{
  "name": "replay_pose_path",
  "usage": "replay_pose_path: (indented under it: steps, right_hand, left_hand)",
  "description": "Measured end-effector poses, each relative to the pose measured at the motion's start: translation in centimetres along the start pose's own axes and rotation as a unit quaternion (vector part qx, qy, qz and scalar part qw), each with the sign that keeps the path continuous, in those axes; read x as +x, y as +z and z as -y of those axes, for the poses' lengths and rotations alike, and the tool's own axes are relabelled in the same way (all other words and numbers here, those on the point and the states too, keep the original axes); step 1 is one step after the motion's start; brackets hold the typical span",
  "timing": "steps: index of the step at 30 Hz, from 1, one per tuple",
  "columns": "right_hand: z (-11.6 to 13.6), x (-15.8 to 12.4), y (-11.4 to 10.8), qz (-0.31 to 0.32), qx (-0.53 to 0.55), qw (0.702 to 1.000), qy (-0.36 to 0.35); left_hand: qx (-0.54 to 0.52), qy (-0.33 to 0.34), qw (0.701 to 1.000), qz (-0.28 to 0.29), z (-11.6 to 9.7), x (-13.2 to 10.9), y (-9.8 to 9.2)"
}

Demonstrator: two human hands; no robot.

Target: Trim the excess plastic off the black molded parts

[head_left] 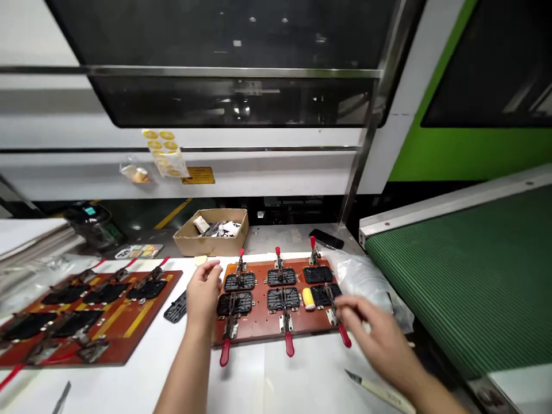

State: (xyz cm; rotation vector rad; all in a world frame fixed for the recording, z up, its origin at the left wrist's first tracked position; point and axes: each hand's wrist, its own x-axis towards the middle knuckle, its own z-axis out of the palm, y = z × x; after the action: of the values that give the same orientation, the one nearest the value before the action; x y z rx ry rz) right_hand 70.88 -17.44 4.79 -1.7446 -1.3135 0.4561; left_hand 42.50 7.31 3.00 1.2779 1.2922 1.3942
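My left hand (203,298) has its fingers loosely bent, released, with nothing seen in them, at the left edge of the near board (259,328). My right hand (377,330) reaches the front right clamp (331,305); whether its fingers grasp that or merely hover, I cannot tell. The near board, right before me, bears six black parts (283,298) in two rows of three and six clamps in all (three red handles (289,344) point my way). One yellow piece (308,298) sits between two front parts. One loose part (176,309) lies beside my left wrist. Farther out: a second board (142,322) with five parts showing, two knives (383,394), one carton (207,247), one phone (328,238).
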Motion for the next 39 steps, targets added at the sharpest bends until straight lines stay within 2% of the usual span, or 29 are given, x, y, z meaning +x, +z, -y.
replay_pose_path:
  steps: [3,5,7,10,13,16,19,26,32,39]
  right_hand:
    - [1.4,11.0,-1.6,-0.069,-0.152,0.986,-0.012]
    - [0.8,17.9,-1.1,-0.065,-0.218,0.974,-0.004]
    - [-0.9,23.5,0.3,-0.038,-0.278,0.960,0.005]
    - [-4.0,29.2,2.9,0.009,-0.355,0.934,0.022]
    - [-6.4,32.6,5.3,0.047,-0.408,0.911,0.041]
    - [-8.0,34.2,7.4,0.065,-0.445,0.892,0.041]
    - [-9.4,34.4,9.0,0.077,-0.469,0.879,0.031]
    - [-11.4,34.4,9.7,0.089,-0.501,0.859,0.050]
    - [-10.7,34.1,10.3,0.087,-0.505,0.854,0.094]
    - [-8.9,33.3,10.4,0.108,-0.502,0.845,0.148]
  left_hand:
    - [-0.049,-0.067,0.996,-0.015,4.8,1.4,-2.7]
    - [-0.058,-0.098,0.993,-0.024,7.4,1.5,-3.3]
    - [-0.052,-0.121,0.991,-0.022,9.1,1.2,-3.4]
    - [-0.030,-0.147,0.989,-0.003,10.1,1.1,-3.4]
    - [0.015,-0.169,0.985,-0.003,10.4,1.5,-3.6]
    - [0.052,-0.189,0.981,-0.011,10.8,1.7,-3.8]
    - [0.058,-0.210,0.976,-0.011,11.4,1.6,-3.7]
    - [0.056,-0.229,0.971,-0.036,10.9,1.7,-3.3]
    - [0.006,-0.240,0.970,-0.034,11.0,2.0,-3.4]
    - [-0.006,-0.222,0.975,0.011,10.2,1.7,-4.0]
